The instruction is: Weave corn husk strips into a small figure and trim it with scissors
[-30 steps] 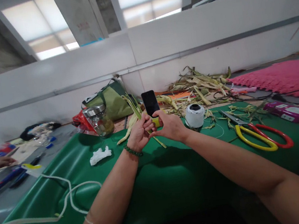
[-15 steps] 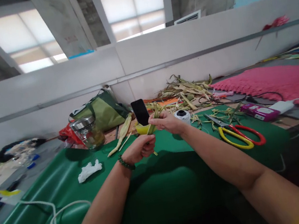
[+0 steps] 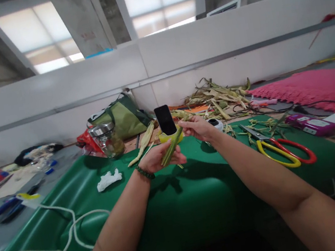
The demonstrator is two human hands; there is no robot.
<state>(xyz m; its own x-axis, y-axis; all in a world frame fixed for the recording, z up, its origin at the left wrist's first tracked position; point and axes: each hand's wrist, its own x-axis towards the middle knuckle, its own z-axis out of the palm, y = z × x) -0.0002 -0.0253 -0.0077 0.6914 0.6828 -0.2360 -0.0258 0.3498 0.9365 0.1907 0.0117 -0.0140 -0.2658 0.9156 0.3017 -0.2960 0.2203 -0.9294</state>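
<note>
My right hand (image 3: 198, 128) pinches the upper end of a bundle of green corn husk strips (image 3: 173, 145) between thumb and fingers. The bundle slants down to the left, and its lower end lies over the palm of my left hand (image 3: 159, 157), whose fingers are spread. A green bead bracelet (image 3: 144, 171) circles the left wrist. Just behind the hands a black phone (image 3: 165, 120) stands upright in a yellow holder (image 3: 162, 136). A pale peeled husk (image 3: 145, 142) lies left of it. White string (image 3: 216, 124) on a spool is partly hidden by my right hand.
Scissors (image 3: 280, 152) with red and yellow handles lie at right beside husk scraps. A husk pile (image 3: 216, 95), green bag (image 3: 128, 118) and glass jar (image 3: 109, 142) stand behind. White tissue (image 3: 109, 180) and a cord (image 3: 72, 230) lie on the green cover (image 3: 182, 207).
My left hand has gone from closed around the husk strips to spread beneath them, showing their lower end. My right hand still pinches the top. The view has turned slightly left.
</note>
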